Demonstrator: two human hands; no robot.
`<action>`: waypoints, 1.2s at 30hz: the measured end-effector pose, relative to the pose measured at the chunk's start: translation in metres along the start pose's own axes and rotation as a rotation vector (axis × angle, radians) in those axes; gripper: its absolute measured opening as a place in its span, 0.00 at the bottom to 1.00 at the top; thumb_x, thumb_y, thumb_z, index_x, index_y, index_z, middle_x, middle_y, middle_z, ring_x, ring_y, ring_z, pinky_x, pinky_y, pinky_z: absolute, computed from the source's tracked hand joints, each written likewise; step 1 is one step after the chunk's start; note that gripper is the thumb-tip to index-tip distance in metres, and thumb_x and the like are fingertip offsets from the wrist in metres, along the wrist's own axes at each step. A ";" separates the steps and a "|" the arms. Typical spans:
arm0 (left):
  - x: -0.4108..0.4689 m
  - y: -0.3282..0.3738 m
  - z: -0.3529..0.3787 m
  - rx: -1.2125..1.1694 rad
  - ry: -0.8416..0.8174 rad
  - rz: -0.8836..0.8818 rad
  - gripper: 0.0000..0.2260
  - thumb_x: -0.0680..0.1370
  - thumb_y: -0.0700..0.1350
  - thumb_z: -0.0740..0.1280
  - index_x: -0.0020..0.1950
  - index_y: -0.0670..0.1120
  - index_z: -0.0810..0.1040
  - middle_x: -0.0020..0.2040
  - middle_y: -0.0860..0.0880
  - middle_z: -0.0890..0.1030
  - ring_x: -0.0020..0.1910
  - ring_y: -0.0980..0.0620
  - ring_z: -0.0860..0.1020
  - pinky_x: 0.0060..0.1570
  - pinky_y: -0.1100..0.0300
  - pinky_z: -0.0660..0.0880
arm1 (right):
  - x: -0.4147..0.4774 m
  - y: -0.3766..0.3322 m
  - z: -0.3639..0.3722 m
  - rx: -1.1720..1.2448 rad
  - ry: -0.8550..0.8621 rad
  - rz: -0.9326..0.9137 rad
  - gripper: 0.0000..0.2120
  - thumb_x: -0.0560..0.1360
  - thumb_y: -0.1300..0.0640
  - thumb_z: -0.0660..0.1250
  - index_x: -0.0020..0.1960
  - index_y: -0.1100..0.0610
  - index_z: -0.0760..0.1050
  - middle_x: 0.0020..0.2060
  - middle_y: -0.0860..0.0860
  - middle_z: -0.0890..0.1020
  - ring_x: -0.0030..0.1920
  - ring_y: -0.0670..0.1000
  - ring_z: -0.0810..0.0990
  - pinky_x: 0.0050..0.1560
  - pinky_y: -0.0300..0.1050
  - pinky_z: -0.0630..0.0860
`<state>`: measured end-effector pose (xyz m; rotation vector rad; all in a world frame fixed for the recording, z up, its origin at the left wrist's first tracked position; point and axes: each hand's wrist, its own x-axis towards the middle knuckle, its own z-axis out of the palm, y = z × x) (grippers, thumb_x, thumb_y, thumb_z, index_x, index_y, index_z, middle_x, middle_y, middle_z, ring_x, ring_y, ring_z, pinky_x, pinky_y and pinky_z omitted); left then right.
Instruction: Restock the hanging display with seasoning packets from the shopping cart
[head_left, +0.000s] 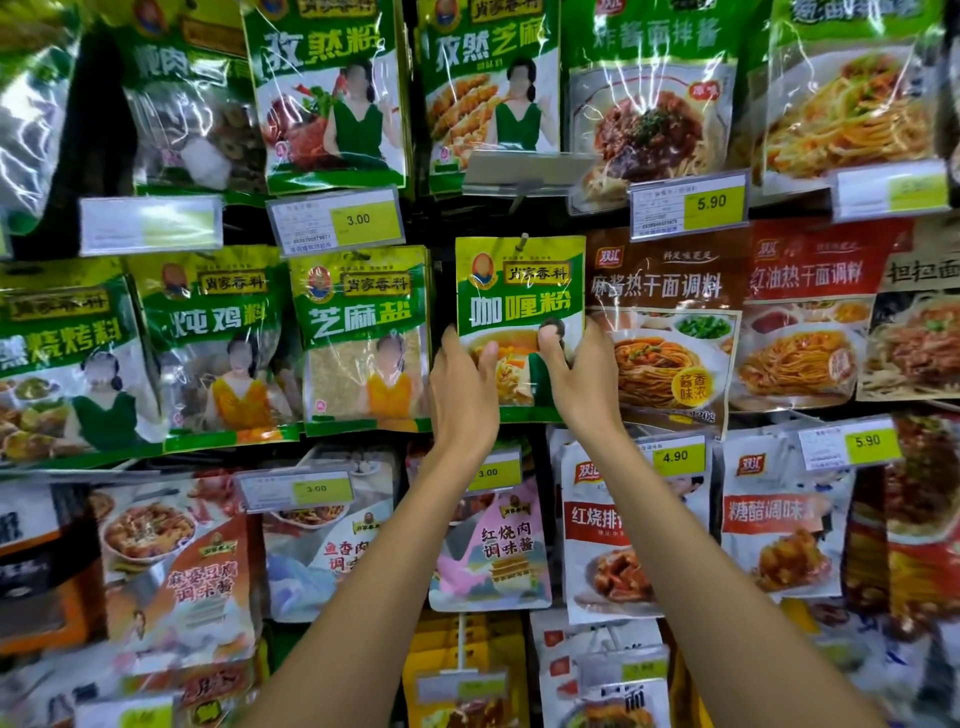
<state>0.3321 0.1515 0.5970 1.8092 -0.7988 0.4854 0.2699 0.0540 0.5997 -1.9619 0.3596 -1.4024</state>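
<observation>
Both hands, left hand (462, 382) and right hand (576, 376), pinch the curry powder packet (519, 291); keep it level so its hole slides fully onto the peg (521, 242).

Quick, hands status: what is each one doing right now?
Left hand: pinching the curry packet by its left edge.
Right hand: pinching the same packet by its right edge.

Brown glossy sauce packet (660, 332) crowds my green-and-yellow foil packet (519, 291) at three o'clock, clear plastic price holder (519, 174) at twelve; dark gap (442, 270) at nine.
</observation>
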 end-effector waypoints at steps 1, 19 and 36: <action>-0.003 0.000 -0.002 -0.018 -0.002 0.018 0.26 0.82 0.51 0.58 0.76 0.40 0.57 0.71 0.42 0.70 0.69 0.45 0.69 0.64 0.52 0.68 | -0.003 0.000 -0.002 0.002 0.005 -0.010 0.17 0.82 0.51 0.58 0.63 0.62 0.73 0.56 0.59 0.78 0.60 0.58 0.74 0.61 0.55 0.71; -0.013 -0.009 -0.004 -0.037 -0.016 -0.008 0.23 0.81 0.46 0.62 0.74 0.41 0.61 0.66 0.42 0.74 0.63 0.45 0.73 0.57 0.59 0.67 | -0.016 0.004 -0.004 -0.034 0.016 -0.051 0.14 0.80 0.57 0.63 0.64 0.60 0.71 0.56 0.54 0.76 0.59 0.54 0.73 0.56 0.43 0.68; -0.020 -0.008 -0.010 0.019 -0.052 0.004 0.24 0.82 0.45 0.60 0.75 0.39 0.59 0.70 0.42 0.71 0.69 0.46 0.68 0.63 0.60 0.63 | -0.020 0.002 -0.010 -0.061 0.067 -0.034 0.19 0.80 0.54 0.64 0.68 0.59 0.70 0.62 0.55 0.76 0.64 0.54 0.72 0.65 0.50 0.69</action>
